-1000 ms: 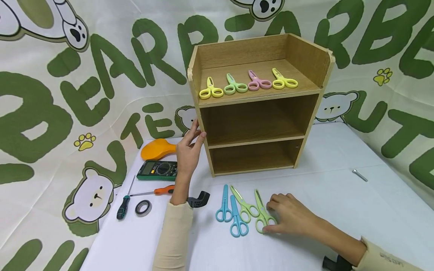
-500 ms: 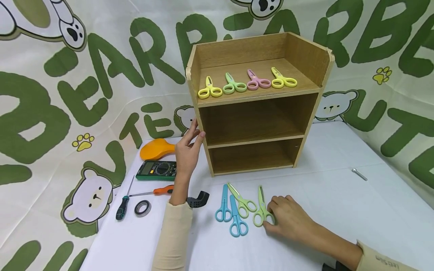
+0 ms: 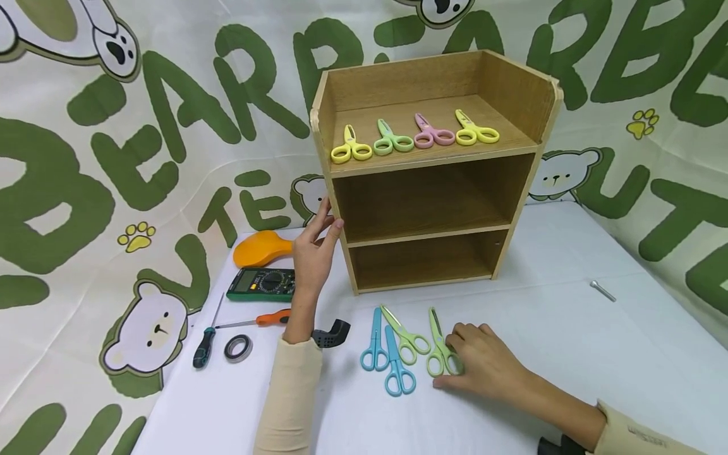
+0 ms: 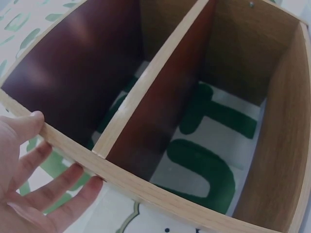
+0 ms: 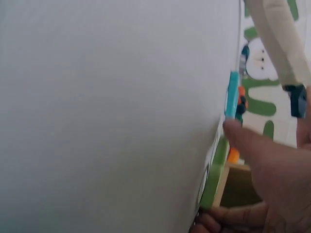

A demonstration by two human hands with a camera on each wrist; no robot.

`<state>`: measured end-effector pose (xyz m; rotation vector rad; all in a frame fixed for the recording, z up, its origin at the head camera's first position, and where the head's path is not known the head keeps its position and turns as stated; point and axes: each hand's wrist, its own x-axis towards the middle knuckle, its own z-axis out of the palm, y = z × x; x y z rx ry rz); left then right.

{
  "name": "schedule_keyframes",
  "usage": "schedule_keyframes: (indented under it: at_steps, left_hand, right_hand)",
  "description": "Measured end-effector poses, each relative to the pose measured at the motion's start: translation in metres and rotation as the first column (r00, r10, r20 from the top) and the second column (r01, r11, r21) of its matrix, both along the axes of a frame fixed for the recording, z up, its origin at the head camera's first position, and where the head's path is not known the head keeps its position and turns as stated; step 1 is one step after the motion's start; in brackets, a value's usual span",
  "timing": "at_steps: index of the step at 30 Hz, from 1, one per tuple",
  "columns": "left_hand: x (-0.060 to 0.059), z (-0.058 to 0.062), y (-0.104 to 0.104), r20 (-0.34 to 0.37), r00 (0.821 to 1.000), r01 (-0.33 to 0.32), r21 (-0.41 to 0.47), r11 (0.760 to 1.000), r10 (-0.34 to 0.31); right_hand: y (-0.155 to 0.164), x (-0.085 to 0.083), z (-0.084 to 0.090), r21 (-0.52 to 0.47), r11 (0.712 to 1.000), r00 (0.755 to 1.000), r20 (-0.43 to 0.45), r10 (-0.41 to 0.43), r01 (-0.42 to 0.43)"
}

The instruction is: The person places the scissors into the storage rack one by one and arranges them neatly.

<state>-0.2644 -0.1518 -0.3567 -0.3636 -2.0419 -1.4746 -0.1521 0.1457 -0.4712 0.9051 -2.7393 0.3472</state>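
My right hand bends around the handles of green scissors lying on the white table, thumb by the lower loop and fingers along the right side. In the right wrist view their green handle shows between thumb and fingers, partly hidden. Just left lie a second pair of green scissors and two pairs of blue scissors. With fingers extended along its outer side, my left hand touches the wooden shelf; in the left wrist view the thumb rests at its front edge.
On the top shelf lie yellow scissors, green scissors, pink scissors and more yellow scissors. Beyond my left arm are an orange object, a multimeter, screwdrivers and a tape roll. A bolt lies right.
The green scissors at my right hand have slid slightly toward the shelf and turned. The other green pair shifted slightly left and up early on. My left hand stays at the shelf.
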Motion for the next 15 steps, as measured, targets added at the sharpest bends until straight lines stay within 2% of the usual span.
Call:
schedule_keyframes:
  at_steps: [3, 10, 15]
  left_hand:
    - [0.009, 0.010, 0.001, 0.003, 1.000, -0.001, -0.005, 1.000, 0.001]
    - [0.009, 0.009, -0.001, -0.002, 1.000, -0.003, 0.004, 1.000, 0.003]
    - [0.010, 0.011, 0.002, -0.005, 1.000, 0.017, 0.003, 1.000, -0.017]
  right_hand:
    - [-0.007, -0.001, 0.000, 0.020, 0.999, 0.999, -0.021, -0.030, 0.031]
    - [-0.011, -0.004, 0.001, 0.026, 0.996, 0.997, -0.001, -0.081, 0.081]
    - [-0.003, -0.003, 0.010, -0.033, 0.996, 0.997, 0.014, -0.082, 0.082]
